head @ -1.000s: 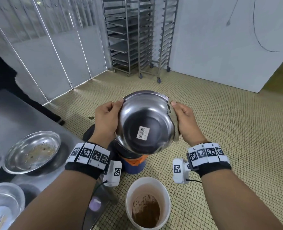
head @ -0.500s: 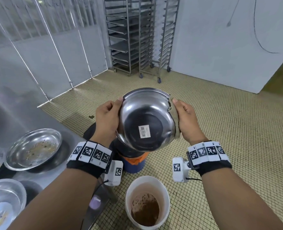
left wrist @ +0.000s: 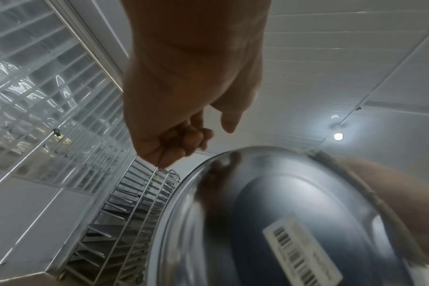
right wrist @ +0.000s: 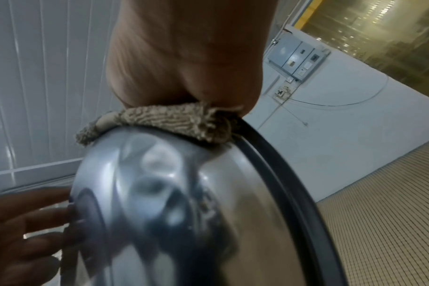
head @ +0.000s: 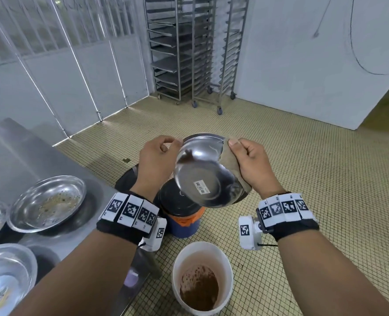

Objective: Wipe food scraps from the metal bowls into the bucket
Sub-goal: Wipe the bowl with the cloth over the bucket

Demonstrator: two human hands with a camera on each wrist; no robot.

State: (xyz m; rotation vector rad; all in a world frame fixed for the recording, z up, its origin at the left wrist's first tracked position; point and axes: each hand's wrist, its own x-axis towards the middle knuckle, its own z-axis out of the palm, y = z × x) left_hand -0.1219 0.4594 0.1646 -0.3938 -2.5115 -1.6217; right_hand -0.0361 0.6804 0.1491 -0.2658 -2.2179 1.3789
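Note:
I hold a metal bowl [head: 207,176] tilted in the air, its barcoded underside toward me, above and beyond the white bucket [head: 177,265], which has brown scraps [head: 199,288] in it. My right hand [head: 241,153] grips the bowl's right rim through a brown cloth [head: 228,160], thumb on top. In the right wrist view the cloth [right wrist: 164,122] is folded over the rim of the bowl [right wrist: 172,203]. My left hand [head: 163,147] hovers at the left rim with loosely curled fingers. The left wrist view shows this hand [left wrist: 198,133] off the bowl [left wrist: 294,222].
A steel table [head: 17,160] on the left carries dirty metal bowls [head: 47,204] [head: 6,277]. A blue drum with a black lid [head: 179,206] stands under the held bowl. Wheeled tray racks [head: 182,49] stand at the far wall on the tiled floor.
My left hand has let go of the bowl's left rim. The bowl has tipped further over, held by the right hand and cloth alone.

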